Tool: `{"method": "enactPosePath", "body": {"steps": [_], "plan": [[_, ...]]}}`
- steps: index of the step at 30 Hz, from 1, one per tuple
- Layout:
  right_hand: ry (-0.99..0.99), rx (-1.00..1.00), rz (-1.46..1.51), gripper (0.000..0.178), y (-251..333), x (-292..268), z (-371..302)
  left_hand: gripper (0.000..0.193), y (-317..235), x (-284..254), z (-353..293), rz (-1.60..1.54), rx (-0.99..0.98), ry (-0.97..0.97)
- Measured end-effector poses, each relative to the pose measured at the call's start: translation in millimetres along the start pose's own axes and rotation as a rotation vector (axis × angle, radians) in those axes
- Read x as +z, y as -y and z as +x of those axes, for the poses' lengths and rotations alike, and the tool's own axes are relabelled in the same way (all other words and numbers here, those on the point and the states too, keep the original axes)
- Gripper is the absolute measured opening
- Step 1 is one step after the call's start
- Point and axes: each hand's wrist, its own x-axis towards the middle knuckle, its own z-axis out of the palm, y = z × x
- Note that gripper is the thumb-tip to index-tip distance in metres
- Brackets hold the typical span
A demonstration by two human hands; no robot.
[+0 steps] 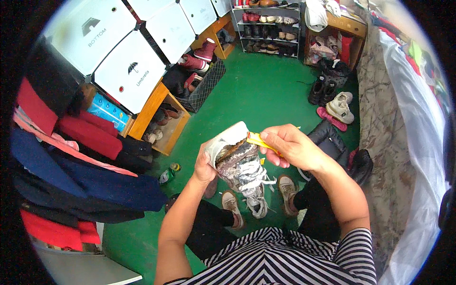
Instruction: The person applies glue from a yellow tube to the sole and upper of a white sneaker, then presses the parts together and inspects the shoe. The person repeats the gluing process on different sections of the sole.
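Observation:
My left hand [204,165] grips a worn sneaker [242,167] by the side of its toe end, in front of my body. Its pale sole edge faces away from me, and dark, frayed material shows along the upper beside it. White laces hang loose toward my lap. In my right hand [288,146] is a small yellow tube [257,139] with a red end, pinched between thumb and fingers. That red end is at the edge of the sole; whether it touches the shoe I cannot tell.
White storage cubes [133,71] stand at the left over wooden cubbies. A shoe rack [270,28] is at the far wall. Shoes [339,107] and a black padded item [327,140] lie on the green floor [256,90] at right. A green bottle [166,176] lies by hanging clothes [95,166].

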Motion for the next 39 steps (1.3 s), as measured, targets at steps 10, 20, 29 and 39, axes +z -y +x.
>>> {"method": "enactPosePath", "body": {"steps": [10,20,29,39], "plan": [[0.049,-0.021,0.105,0.035,-1,-13,-5,0.115,-17,4,-3,-0.143,-0.162,0.09],[0.233,0.019,0.099,0.038,-8,3,-3,0.127,-33,7,-2,0.112,-0.149,0.117],[-0.32,-0.398,-0.843,0.025,-30,-5,11,0.115,-11,-6,0,-0.365,-0.201,0.112],[-0.608,-0.291,-0.638,0.036,-55,-46,28,0.078,-21,-15,32,-0.307,0.084,-0.388]]}}
